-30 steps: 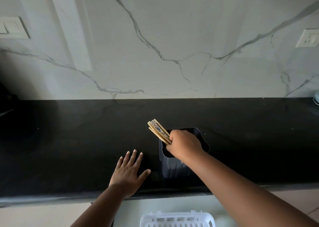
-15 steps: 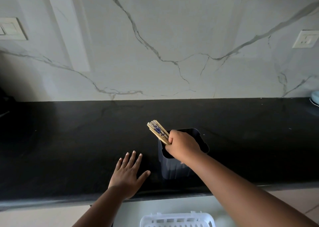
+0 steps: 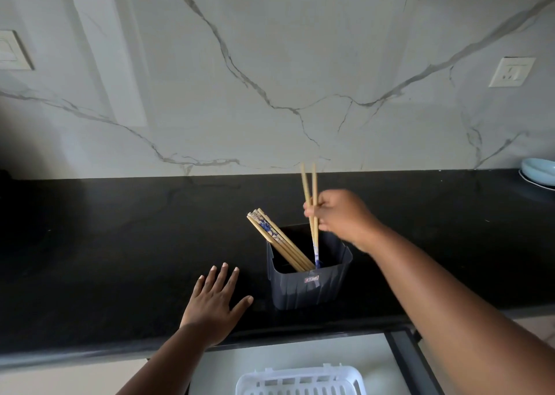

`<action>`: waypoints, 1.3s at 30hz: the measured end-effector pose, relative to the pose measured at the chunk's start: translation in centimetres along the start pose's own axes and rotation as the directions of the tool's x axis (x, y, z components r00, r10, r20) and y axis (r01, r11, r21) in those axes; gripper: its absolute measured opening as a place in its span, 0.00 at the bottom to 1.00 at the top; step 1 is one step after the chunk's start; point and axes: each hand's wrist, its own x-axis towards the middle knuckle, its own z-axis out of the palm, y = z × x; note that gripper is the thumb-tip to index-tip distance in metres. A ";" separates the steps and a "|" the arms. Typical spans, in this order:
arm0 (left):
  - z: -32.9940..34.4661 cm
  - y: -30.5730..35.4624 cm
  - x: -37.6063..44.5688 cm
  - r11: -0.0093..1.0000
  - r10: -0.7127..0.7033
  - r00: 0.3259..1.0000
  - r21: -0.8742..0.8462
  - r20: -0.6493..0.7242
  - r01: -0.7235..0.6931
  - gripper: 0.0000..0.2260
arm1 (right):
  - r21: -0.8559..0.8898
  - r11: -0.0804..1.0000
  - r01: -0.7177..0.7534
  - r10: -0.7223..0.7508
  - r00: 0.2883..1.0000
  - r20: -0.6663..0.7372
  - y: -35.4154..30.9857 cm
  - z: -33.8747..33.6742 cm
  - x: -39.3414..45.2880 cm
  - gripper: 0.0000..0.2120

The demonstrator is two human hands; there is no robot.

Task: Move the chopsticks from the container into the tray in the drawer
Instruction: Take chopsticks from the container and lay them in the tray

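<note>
A dark blue-grey plastic container (image 3: 309, 289) stands on the black counter near its front edge. Several wooden chopsticks (image 3: 277, 240) with blue patterned ends lean to the left inside it. My right hand (image 3: 342, 217) is above the container's back rim, shut on a pair of chopsticks (image 3: 310, 190) held nearly upright, their blue ends still down inside the container. My left hand (image 3: 214, 303) lies flat and open on the counter to the left of the container. Below the counter, the white slotted tray (image 3: 300, 384) sits in the open drawer (image 3: 402, 352).
A pale blue dish (image 3: 539, 170) sits at the far right of the black counter (image 3: 120, 244). The marble wall behind carries a switch plate (image 3: 12, 50) at left and a socket (image 3: 512, 71) at right.
My right hand has let go of the bundle, taken two chopsticks and raised them up and to the right. The rest lean left in the container. My left hand has stayed flat.
</note>
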 end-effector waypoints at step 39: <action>0.3 -0.4 0.4 0.999 0.012 1.000 0.032 0.000 -0.012 0.37 | -0.450 0.863 0.231 0.231 0.611 0.757 19.0 14.6 -9.4 0.17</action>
